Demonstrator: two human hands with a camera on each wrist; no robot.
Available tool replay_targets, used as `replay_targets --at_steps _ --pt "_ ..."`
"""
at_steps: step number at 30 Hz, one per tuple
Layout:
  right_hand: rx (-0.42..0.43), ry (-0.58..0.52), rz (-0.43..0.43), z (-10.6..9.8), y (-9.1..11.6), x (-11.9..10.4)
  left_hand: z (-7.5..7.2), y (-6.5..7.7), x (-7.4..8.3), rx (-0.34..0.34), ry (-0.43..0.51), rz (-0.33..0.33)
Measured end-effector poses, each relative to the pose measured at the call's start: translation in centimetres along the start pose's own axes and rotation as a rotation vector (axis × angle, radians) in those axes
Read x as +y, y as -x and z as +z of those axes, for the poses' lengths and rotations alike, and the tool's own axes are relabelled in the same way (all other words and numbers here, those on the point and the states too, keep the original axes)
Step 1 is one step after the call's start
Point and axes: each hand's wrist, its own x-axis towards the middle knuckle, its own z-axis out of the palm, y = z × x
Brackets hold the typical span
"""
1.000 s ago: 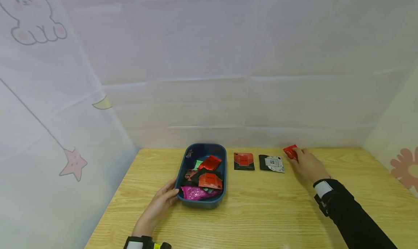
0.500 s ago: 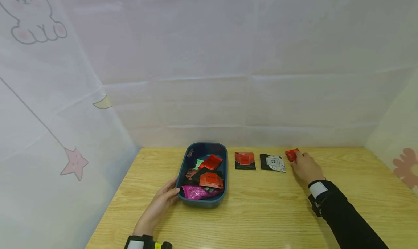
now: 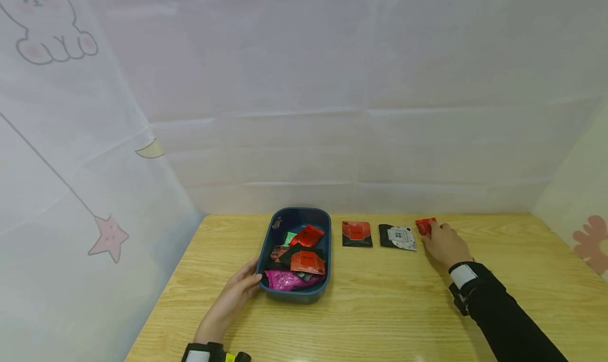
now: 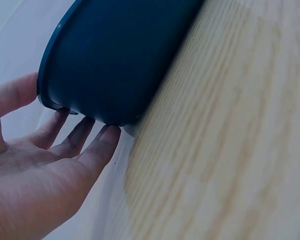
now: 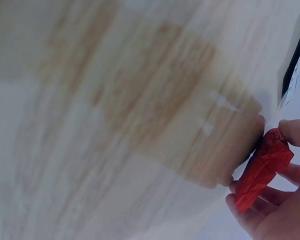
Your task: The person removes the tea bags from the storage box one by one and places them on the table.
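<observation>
A dark blue plastic bin [image 3: 294, 297] stands on the wooden table, filled with several small packets. At its left side my left hand [image 3: 233, 293] holds the wall, thumb at the rim; the left wrist view shows the fingertips [image 4: 110, 134] against the outside. Far to the right, my right hand [image 3: 445, 244] pinches a small red foil packet [image 3: 424, 226] close over the table near the back edge. In the right wrist view that red packet [image 5: 264, 167] lies between thumb and fingers. To its left lie a black-and-white sachet [image 3: 399, 237] and a red-and-black sachet [image 3: 357, 234] in a row.
Inside the bin are a magenta packet [image 3: 285, 280], a red packet [image 3: 309, 235], a red-and-black sachet [image 3: 307, 262] and a bit of green [image 3: 288, 238]. A white printed sheet [image 3: 294, 114] hangs behind the table [image 3: 370, 314] and along its sides.
My right hand has come slightly left and lowered the red packet toward the table beside the black-and-white sachet. The left hand stays at the bin.
</observation>
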Motion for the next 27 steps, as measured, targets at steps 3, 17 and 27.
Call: replay_targets --at_steps 3,17,27 --pt "-0.009 0.008 0.001 0.0 0.0 0.1 0.0 0.0 0.0 0.003 0.004 -0.002" --pt "0.131 0.096 -0.138 -0.2 0.8 -0.3 0.0 0.1 0.1 0.006 -0.005 -0.006" --pt "0.149 0.132 -0.162 -0.5 0.8 -0.9 0.1 0.1 0.0 0.008 -0.004 -0.005"
